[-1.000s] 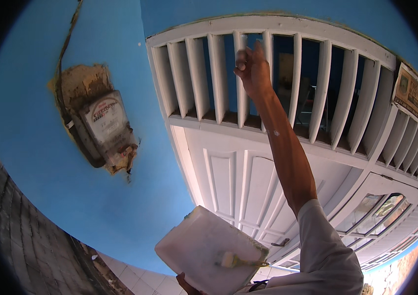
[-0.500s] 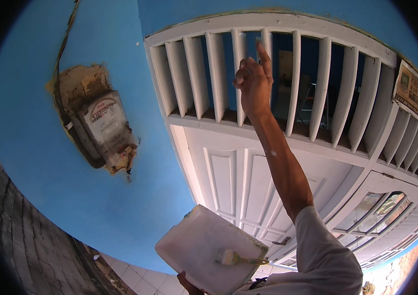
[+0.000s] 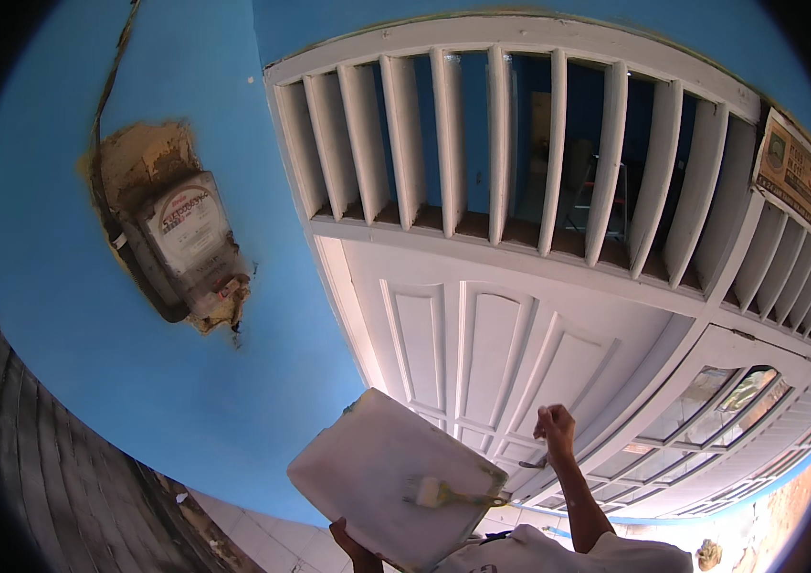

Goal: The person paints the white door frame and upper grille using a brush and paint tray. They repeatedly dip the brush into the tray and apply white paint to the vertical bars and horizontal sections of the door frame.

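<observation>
Left hand (image 3: 356, 548): clamped on white tray's (image 3: 367, 451) lower-left edge.
Paintbrush (image 3: 432, 493): near right corner; steady tilt should prevent sliding.
Right hand (image 3: 556, 430): apart, curled; cannot tell if holding anything.

Pale rectangular tray (image 3: 358, 463) bearing a paintbrush (image 3: 443, 495).
The paintbrush lies flat toward the tray's right side, bristles pointing left and yellowish-green handle reaching the right-hand edge; greenish smears mark the tray's rim.
</observation>
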### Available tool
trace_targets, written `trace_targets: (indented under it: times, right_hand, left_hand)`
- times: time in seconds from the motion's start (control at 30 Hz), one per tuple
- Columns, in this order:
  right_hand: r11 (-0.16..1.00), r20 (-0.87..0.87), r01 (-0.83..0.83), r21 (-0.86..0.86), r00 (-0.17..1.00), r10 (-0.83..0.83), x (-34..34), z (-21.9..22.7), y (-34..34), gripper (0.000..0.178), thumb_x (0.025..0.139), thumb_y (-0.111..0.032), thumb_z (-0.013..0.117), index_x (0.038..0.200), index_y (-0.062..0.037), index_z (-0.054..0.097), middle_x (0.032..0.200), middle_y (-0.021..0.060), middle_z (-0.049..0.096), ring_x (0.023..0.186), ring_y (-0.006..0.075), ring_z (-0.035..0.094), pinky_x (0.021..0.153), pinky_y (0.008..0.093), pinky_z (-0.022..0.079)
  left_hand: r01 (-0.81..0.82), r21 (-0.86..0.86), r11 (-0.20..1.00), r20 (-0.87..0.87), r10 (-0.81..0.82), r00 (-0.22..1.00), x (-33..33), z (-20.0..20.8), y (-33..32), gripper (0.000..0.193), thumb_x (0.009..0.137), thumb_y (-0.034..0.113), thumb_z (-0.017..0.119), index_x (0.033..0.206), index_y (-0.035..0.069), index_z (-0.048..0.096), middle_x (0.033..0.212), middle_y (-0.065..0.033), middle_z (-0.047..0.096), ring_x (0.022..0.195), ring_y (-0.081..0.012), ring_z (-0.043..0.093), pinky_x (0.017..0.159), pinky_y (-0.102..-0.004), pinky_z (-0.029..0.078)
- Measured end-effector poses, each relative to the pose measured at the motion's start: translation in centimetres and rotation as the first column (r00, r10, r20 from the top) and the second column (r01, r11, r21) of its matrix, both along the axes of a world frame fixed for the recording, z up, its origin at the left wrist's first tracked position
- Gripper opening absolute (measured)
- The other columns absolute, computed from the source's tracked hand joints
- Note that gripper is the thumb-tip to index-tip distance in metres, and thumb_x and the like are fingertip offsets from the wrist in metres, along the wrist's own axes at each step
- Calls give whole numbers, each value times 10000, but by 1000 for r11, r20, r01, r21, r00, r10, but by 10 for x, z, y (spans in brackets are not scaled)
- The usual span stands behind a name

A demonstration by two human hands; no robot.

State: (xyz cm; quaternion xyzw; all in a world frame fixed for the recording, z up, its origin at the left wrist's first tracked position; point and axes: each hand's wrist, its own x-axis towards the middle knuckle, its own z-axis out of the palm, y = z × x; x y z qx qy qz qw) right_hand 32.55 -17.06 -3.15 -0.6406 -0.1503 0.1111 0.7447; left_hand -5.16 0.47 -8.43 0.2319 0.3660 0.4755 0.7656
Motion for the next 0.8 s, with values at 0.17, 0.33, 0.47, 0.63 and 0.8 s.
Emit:
trace_targets:
  times: [0.17, 0.33, 0.47, 0.63, 0.8]
  right_hand:
    - [613, -66, 80, -786, 975, -212, -62, -260, -186, 281, 834, -243, 677, 728, 9, 608, 608, 150, 611, 449, 250, 629, 441, 396, 530]
    - [60, -160, -149, -987, 895, -416, -161, -333, -289, 297, 807, -319, 630, 837, -35, 709, 825, 213, 694, 741, 328, 695, 691, 478, 567]
    - [83, -79, -52, -995, 930, -360, -169, -293, -259, 353, 794, -370, 623, 900, -56, 742, 981, 219, 725, 944, 353, 710, 825, 499, 561]
    - [242, -137, -73, -967, 956, -259, -118, -303, -214, 462, 908, -480, 607, 817, -52, 756, 917, 212, 726, 879, 392, 701, 781, 509, 537]
    - [269, 80, 97, -958, 994, -72, -92, -256, -178, 390, 951, -383, 604, 879, -17, 719, 908, 247, 708, 898, 447, 685, 790, 533, 536]
  left_hand:
    - [39, 28, 999, -13, -38, 999, 5, 19, 1, 760, 776, 492, 491, 1376, 30, 427, 1233, -184, 540, 1137, -371, 522, 939, -513, 447]
    - [82, 133, 988, -30, -78, 996, 0, 20, -8, 777, 807, 568, 460, 1390, 55, 421, 1270, -168, 533, 1167, -352, 510, 956, -504, 436]
    - [126, 88, 988, -74, -120, 990, -7, 16, -11, 825, 803, 603, 461, 1423, 63, 392, 1296, -160, 515, 1189, -349, 496, 961, -503, 431]
    - [134, 111, 985, 10, -136, 991, 4, 7, 5, 857, 767, 562, 512, 1451, 66, 369, 1293, -186, 499, 1187, -381, 487, 941, -523, 434]
    - [48, 53, 997, 1, -48, 999, 2, 27, -14, 778, 746, 502, 534, 1360, 35, 433, 1213, -163, 525, 1141, -348, 511, 927, -492, 438]
